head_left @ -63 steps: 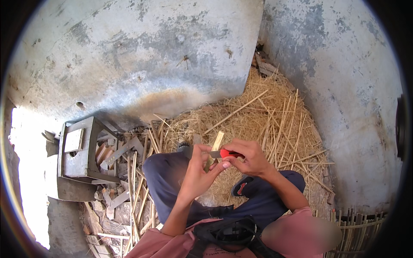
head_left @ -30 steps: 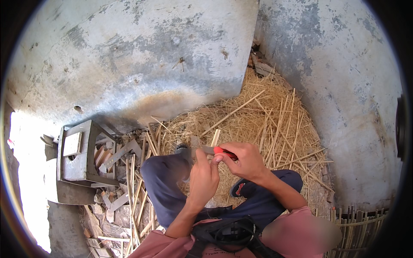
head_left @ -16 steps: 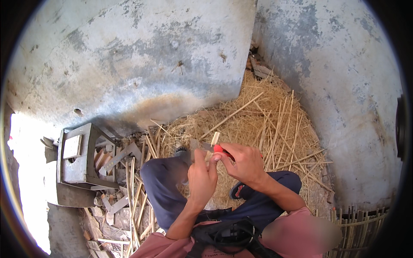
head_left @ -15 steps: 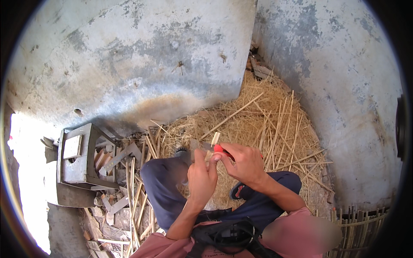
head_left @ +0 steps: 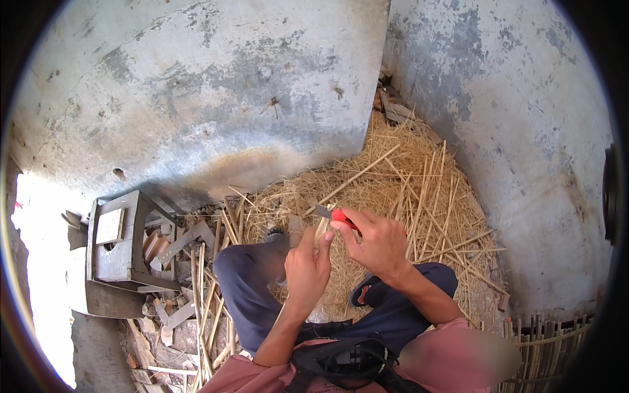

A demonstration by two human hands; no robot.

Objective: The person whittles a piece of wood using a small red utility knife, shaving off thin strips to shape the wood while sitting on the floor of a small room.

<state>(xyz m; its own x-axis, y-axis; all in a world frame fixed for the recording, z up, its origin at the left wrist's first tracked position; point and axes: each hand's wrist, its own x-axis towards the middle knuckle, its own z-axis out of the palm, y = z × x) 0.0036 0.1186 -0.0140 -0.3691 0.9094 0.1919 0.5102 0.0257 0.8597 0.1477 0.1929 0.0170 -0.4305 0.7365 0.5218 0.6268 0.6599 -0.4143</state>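
In front of my bent legs, my left hand (head_left: 306, 272) is closed round a short pale strip of bamboo (head_left: 322, 227), its end sticking up past my thumb and fingers. My right hand (head_left: 380, 245) grips a utility knife (head_left: 338, 215) with a red and black handle. The grey blade points up and to the left, just above the tip of the strip. Most of the handle is hidden inside my right fingers. Both hands are close together, thumbs facing each other.
Straw-like shavings (head_left: 367, 183) and long bamboo strips (head_left: 426, 203) cover the floor ahead and right. A worn wooden stool (head_left: 134, 242) lies at left among wood scraps. Peeling walls (head_left: 229, 85) rise in front and on the right. A slatted bamboo piece (head_left: 550, 347) stands at lower right.
My right hand has moved slightly right, and the blade has come up from beside the strip to above its tip. The strip's end sits lower than before.
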